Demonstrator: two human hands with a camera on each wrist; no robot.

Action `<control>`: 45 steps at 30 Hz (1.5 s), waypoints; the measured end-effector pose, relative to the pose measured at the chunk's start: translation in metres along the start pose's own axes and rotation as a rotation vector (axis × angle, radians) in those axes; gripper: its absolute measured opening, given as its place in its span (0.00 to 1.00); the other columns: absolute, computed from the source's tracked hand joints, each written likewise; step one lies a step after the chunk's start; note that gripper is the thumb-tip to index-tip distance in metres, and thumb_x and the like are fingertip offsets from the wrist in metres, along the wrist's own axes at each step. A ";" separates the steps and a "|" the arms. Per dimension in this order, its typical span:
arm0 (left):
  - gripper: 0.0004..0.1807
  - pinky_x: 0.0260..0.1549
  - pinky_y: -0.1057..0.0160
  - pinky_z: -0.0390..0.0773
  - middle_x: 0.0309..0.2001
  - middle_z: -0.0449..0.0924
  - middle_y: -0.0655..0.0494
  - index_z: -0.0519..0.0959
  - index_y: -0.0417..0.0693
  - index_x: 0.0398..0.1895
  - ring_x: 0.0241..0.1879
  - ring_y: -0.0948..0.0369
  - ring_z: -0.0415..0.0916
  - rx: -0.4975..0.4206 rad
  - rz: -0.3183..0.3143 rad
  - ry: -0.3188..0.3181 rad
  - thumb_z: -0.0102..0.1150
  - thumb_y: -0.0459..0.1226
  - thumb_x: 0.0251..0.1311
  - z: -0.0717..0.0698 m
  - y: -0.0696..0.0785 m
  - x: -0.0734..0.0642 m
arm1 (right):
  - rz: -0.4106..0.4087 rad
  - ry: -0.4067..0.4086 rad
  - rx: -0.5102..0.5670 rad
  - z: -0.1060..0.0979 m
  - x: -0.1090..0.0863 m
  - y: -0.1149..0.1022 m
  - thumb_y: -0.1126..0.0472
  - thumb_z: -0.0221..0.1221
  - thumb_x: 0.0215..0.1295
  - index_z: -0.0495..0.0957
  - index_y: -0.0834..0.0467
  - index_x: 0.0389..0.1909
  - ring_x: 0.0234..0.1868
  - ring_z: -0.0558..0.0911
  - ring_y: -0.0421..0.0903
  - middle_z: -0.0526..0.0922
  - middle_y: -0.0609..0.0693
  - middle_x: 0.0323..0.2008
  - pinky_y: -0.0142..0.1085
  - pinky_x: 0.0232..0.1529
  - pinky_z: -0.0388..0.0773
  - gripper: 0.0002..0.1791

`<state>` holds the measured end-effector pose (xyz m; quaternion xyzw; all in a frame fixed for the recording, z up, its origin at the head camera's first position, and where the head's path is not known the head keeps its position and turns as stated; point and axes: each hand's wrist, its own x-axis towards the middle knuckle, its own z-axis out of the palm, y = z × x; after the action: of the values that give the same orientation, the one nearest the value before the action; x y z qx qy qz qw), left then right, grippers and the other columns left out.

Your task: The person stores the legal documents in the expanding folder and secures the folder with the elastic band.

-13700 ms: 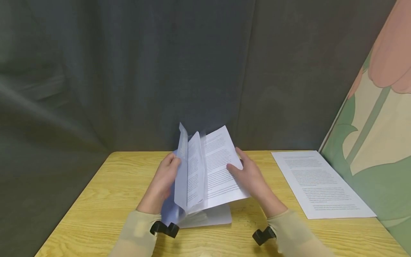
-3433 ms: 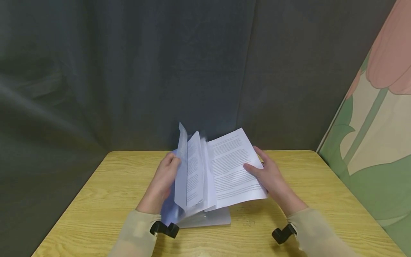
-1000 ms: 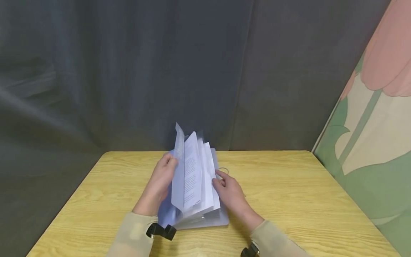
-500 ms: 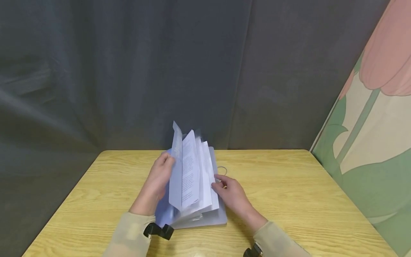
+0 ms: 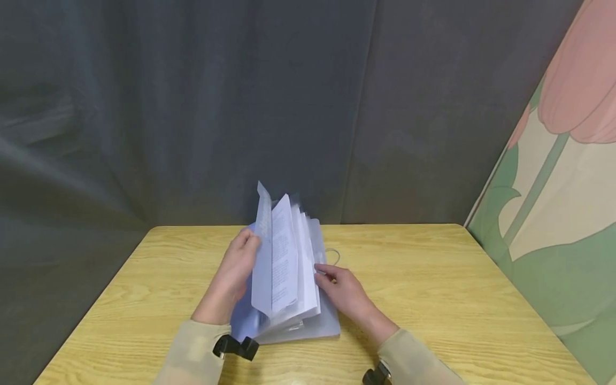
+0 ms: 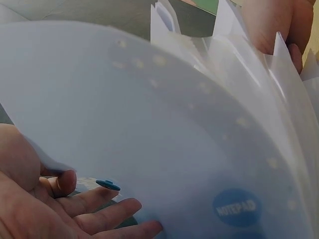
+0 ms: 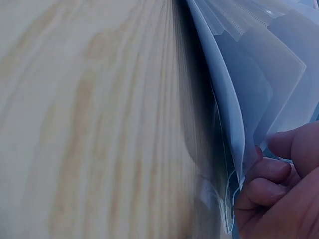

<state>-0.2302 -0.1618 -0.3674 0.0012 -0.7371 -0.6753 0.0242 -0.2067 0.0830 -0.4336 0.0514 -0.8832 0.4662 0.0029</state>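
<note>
A translucent bluish plastic folder (image 5: 262, 278) stands fanned out on the table, its clear sleeves (image 7: 281, 64) filled with printed paper. My left hand (image 5: 236, 262) grips the turned-up cover side at its left edge. The left wrist view has this cover close up, marked with a round blue NOTEPAD label (image 6: 237, 207), and a small blue button (image 6: 108, 185) by the fingers. At the other side, my right hand (image 5: 347, 291) pinches the outer edge of a white paper sheet (image 5: 310, 283) between thumb and index finger. Its remaining fingers are curled in the right wrist view.
Under the folder is a yellow wood-grain table (image 5: 433, 299). A thin elastic loop (image 5: 334, 255) sticks out from the folder's right edge. Dark curtain (image 5: 240, 107) hangs behind the table, and a flower-patterned panel (image 5: 568, 214) borders it on the right.
The loose sheet at the table's right, seen earliest, is gone from there. The printed sheet held out rightward has moved left among the sleeves, the right hand following; it edges further left. Left hand keeps its grip.
</note>
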 end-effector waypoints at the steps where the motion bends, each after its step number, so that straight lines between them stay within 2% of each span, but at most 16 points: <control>1: 0.08 0.47 0.53 0.65 0.40 0.64 0.48 0.65 0.45 0.36 0.47 0.50 0.66 0.000 -0.001 0.001 0.43 0.36 0.77 0.000 0.000 0.000 | 0.001 -0.003 -0.002 0.001 0.000 0.000 0.55 0.61 0.83 0.82 0.60 0.71 0.43 0.82 0.46 0.86 0.49 0.42 0.44 0.46 0.83 0.23; 6: 0.08 0.48 0.52 0.65 0.42 0.66 0.48 0.66 0.45 0.38 0.50 0.49 0.67 -0.004 -0.015 -0.004 0.44 0.37 0.79 -0.002 0.000 -0.003 | 0.016 -0.008 0.002 0.002 0.000 0.000 0.55 0.62 0.83 0.81 0.59 0.72 0.40 0.80 0.45 0.83 0.49 0.40 0.41 0.42 0.80 0.23; 15: 0.09 0.44 0.53 0.65 0.39 0.64 0.48 0.65 0.45 0.37 0.45 0.50 0.66 0.013 -0.028 -0.006 0.43 0.38 0.79 -0.003 -0.001 -0.004 | -0.004 0.039 0.027 -0.007 -0.002 0.003 0.55 0.62 0.83 0.81 0.59 0.72 0.38 0.78 0.46 0.81 0.51 0.42 0.38 0.36 0.77 0.23; 20: 0.09 0.38 0.56 0.64 0.34 0.61 0.49 0.64 0.45 0.35 0.36 0.52 0.62 0.063 0.018 -0.005 0.42 0.36 0.78 0.002 -0.004 -0.002 | 0.008 0.061 0.035 -0.017 0.000 0.008 0.56 0.62 0.83 0.79 0.61 0.73 0.36 0.78 0.45 0.81 0.51 0.43 0.37 0.34 0.76 0.24; 24: 0.09 0.34 0.56 0.63 0.32 0.61 0.50 0.63 0.46 0.35 0.33 0.53 0.61 0.114 0.026 0.002 0.41 0.36 0.78 0.007 -0.007 -0.004 | 0.015 0.070 0.028 -0.026 0.001 0.014 0.56 0.63 0.82 0.77 0.63 0.74 0.34 0.77 0.44 0.81 0.51 0.44 0.35 0.32 0.74 0.26; 33: 0.10 0.34 0.56 0.64 0.31 0.61 0.50 0.63 0.47 0.33 0.32 0.53 0.61 0.193 0.076 0.028 0.41 0.35 0.78 0.018 -0.015 -0.004 | 0.058 0.063 0.037 -0.042 0.002 0.017 0.56 0.63 0.82 0.72 0.64 0.78 0.32 0.77 0.46 0.79 0.54 0.47 0.36 0.28 0.74 0.31; 45: 0.10 0.32 0.55 0.65 0.30 0.61 0.50 0.64 0.48 0.33 0.30 0.53 0.61 0.266 0.078 0.045 0.41 0.35 0.78 0.026 -0.019 -0.004 | 0.044 0.078 0.022 -0.050 0.012 0.024 0.58 0.65 0.81 0.72 0.66 0.78 0.35 0.79 0.46 0.78 0.57 0.51 0.35 0.29 0.77 0.31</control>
<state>-0.2280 -0.1370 -0.3886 -0.0090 -0.8190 -0.5698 0.0664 -0.2232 0.1367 -0.4240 0.0136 -0.8782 0.4774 0.0267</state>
